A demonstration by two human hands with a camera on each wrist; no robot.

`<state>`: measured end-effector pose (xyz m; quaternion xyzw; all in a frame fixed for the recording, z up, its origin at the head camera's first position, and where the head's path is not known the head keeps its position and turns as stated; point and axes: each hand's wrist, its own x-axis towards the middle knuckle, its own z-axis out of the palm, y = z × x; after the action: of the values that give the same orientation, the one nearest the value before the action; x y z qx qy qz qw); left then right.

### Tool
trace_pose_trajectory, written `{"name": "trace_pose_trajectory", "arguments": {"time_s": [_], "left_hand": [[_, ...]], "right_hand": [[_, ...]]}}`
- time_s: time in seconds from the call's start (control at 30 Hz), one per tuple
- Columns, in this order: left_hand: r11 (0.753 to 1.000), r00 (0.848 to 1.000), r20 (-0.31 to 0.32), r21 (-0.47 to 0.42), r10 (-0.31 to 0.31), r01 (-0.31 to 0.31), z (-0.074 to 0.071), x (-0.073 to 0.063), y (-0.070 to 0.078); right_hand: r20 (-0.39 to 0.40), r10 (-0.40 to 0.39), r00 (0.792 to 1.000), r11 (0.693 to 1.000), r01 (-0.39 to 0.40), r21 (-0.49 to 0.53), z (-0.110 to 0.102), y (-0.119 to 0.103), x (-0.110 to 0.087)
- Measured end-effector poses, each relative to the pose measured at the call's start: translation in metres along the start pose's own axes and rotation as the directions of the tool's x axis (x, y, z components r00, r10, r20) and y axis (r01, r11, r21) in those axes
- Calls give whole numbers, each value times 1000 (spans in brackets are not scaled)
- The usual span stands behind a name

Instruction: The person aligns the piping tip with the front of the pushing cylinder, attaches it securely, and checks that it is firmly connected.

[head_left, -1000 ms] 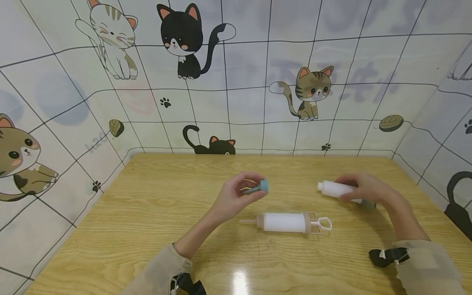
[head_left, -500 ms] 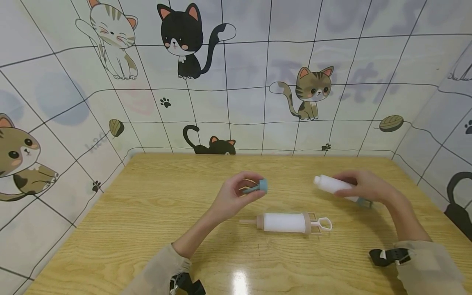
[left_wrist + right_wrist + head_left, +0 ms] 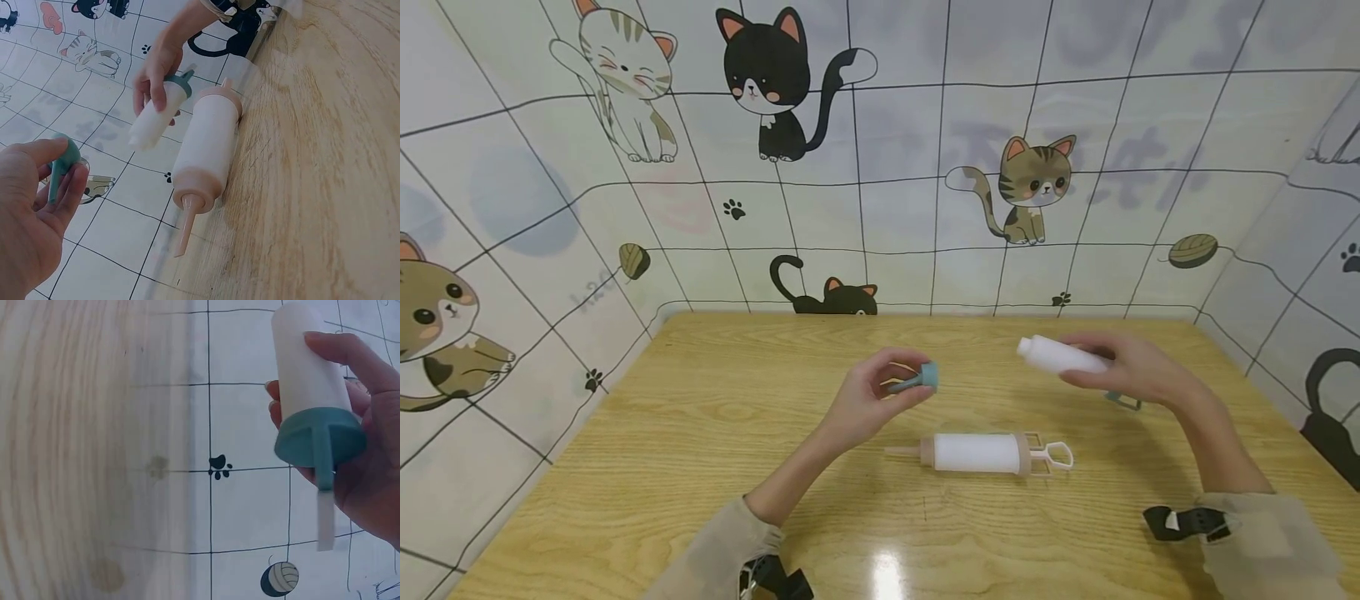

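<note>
My left hand [image 3: 863, 404] pinches a teal nozzle cap [image 3: 929, 377] between thumb and fingers, its thin spout pointing back toward the palm. In the left wrist view the cap [image 3: 65, 159] shows its rounded top and spout. My right hand [image 3: 1138, 368] grips a white syringe barrel [image 3: 1058, 356], its bare narrow tip aimed left. At the barrel's other end the right wrist view shows a teal collar [image 3: 322, 439] with a plunger handle [image 3: 325, 519]. Between the hands, nearer me, a larger syringe [image 3: 977, 452] with beige ends and a long spout lies on the table.
The wooden table [image 3: 700, 467] is enclosed at the back and sides by a cloth wall [image 3: 895, 208] printed with cats and grid lines. Black straps [image 3: 1187, 523] sit on both sleeves. A light glare marks the table near the front.
The right hand has lifted the white syringe barrel off the table and brought it leftward, its tip tilting up. The left hand with the nozzle cap has stayed nearly still.
</note>
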<state>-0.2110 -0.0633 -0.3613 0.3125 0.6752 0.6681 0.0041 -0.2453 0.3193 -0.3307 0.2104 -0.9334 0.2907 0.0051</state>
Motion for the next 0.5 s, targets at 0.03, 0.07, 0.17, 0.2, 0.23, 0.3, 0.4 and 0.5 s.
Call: {"name": "trace_pose_trajectory", "arguments": {"time_s": [0.03,0.07,0.17,0.2,0.23,0.3,0.4,0.5], "left_hand": [[1000,1000,-1,0,1,-1,0,0,0],[1000,1000,0,-1,3,-3,0,0,0],[1000,1000,1,-2,7,-7,1,0,1],[1000,1000,3,-4,11,-11,1,0,2],[1000,1000,5,-4,16,-16,1,0,3],[1000,1000,8,-8,23,-23,2,0,4],[999,999,11,-21,32,-32,3,0,5],[999,999,12,-36,33,-32,3,-1,6]], "right_hand": [[-11,-13,1000,1000,13,-1,0,-3,0],[-22,-28,999,1000,28,-7,0,-6,0],[-57,-77,995,997,76,-25,0,-15,0],[-68,-94,993,995,92,-29,0,-19,0],[-77,-107,991,994,105,-33,0,-23,0],[-89,-138,986,990,135,-30,1,-31,-1],[-96,-178,979,984,177,-23,3,-43,-1],[-106,-229,968,973,226,-34,5,-53,-1]]}}
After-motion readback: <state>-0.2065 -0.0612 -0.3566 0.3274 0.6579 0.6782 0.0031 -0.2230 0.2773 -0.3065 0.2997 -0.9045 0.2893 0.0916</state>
